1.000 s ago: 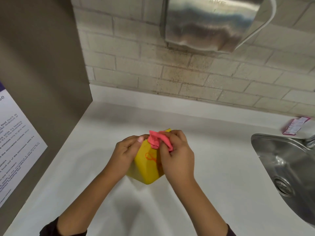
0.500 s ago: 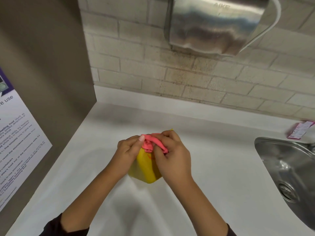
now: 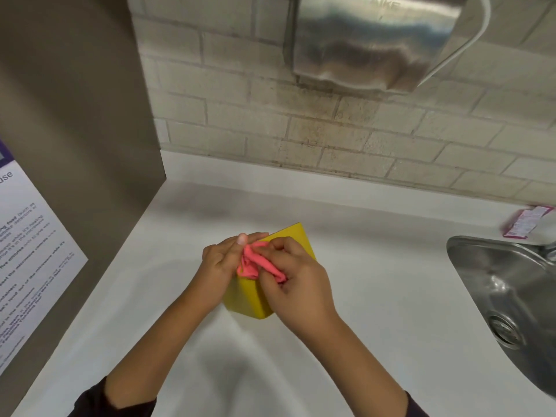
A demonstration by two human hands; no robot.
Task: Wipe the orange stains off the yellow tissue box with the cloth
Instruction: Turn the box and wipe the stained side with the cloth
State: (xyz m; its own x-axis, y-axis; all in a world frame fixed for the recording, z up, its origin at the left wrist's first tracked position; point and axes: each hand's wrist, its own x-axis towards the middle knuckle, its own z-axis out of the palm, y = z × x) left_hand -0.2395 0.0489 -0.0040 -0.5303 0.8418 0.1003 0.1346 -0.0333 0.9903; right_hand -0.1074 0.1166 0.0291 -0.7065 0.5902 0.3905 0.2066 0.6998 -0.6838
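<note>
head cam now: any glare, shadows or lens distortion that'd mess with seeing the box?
Head view: soft overhead light, faint shadows of the arms on the white counter; smeared highlights on the steel hand dryer and sink; wide-angle bending at the edges; poster text blurred. The yellow tissue box is glare-free but mostly hidden by the left hand, right hand and cloth.

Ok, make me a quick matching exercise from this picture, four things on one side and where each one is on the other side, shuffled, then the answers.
Things:
1. cloth
2. tissue box
3. sink
4. hand dryer

Places:
A. on the brick wall
B. set into the counter at the right
C. bunched between both hands
D. on the white counter, under the hands

Pairs: 1-C, 2-D, 3-B, 4-A
</note>
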